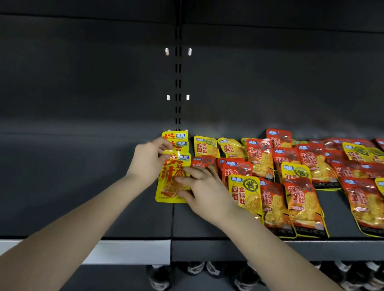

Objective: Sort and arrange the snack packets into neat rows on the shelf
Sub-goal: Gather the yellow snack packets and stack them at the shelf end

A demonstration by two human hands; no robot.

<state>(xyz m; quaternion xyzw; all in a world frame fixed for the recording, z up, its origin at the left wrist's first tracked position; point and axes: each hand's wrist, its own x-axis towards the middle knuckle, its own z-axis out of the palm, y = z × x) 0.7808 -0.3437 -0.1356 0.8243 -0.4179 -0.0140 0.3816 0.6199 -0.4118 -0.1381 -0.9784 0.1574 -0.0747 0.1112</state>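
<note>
Head view. The step in hand appears to be seating one yellow foil snack packet with red lettering (172, 180) at the front of a column of matching yellow packets (177, 139). The column lies at the left end of the dark grey metal shelf (74, 165).

The left hand (148, 160) grips the packet's upper left edge with its fingers (165, 146) curled. The right hand (206, 191) lays nearly straight fingers (187, 170) flat across the packet's face.

The next move likely calls for squaring this packet with the column. Sorting the mixed red and yellow packets (306, 191) scattered just to the right would follow.

Legible writing: "汁" and "豆腐" on the held packet, and "酱" and "双面金钱肚" on the yellow packet with a green seal (245, 193).
</note>
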